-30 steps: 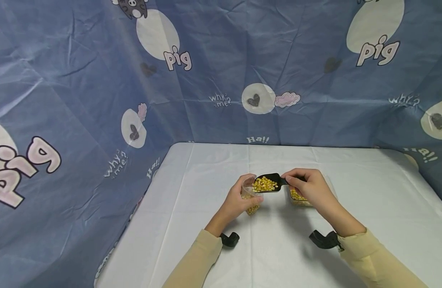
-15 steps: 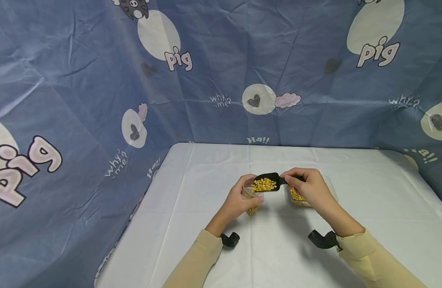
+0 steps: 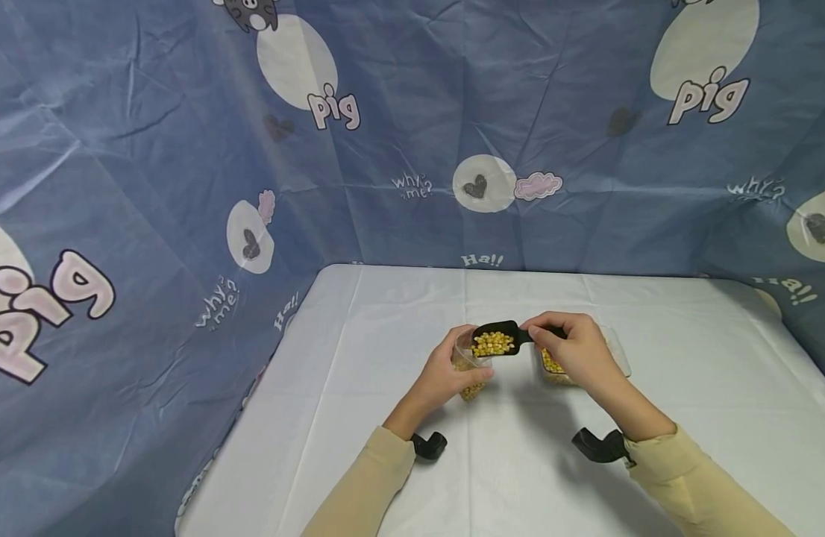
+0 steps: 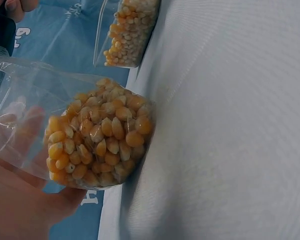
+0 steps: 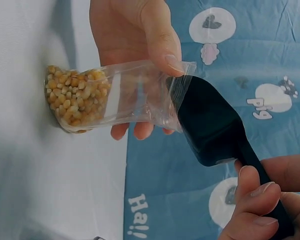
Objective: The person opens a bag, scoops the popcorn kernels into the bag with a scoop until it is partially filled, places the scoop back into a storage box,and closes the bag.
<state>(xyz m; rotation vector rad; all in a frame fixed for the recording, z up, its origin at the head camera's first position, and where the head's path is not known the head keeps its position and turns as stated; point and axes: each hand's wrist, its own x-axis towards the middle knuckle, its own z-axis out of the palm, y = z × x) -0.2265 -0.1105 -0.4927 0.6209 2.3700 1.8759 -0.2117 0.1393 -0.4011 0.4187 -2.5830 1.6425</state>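
My left hand (image 3: 442, 377) grips a clear plastic bag (image 5: 127, 95) near its mouth, the thumb on the near side. Corn kernels (image 4: 102, 137) fill the lower part of the bag, whose bottom is down by the white cloth. With my right hand (image 3: 580, 350) I hold a black scoop (image 5: 210, 120) by its handle, between thumb and fingers. A load of yellow kernels (image 3: 493, 343) lies in the scoop. The scoop's front edge is at the bag's open mouth, overlapping the film in the right wrist view.
Behind my right hand stands a clear rectangular container (image 3: 559, 379) of corn kernels, partly hidden by that hand. A white cloth (image 3: 386, 328) covers the table. A blue printed curtain (image 3: 399, 112) hangs at the back and left.
My right hand and the scoop have shifted slightly left, toward the bag. The left hand and bag stay nearly still, and the kernels remain in the scoop.
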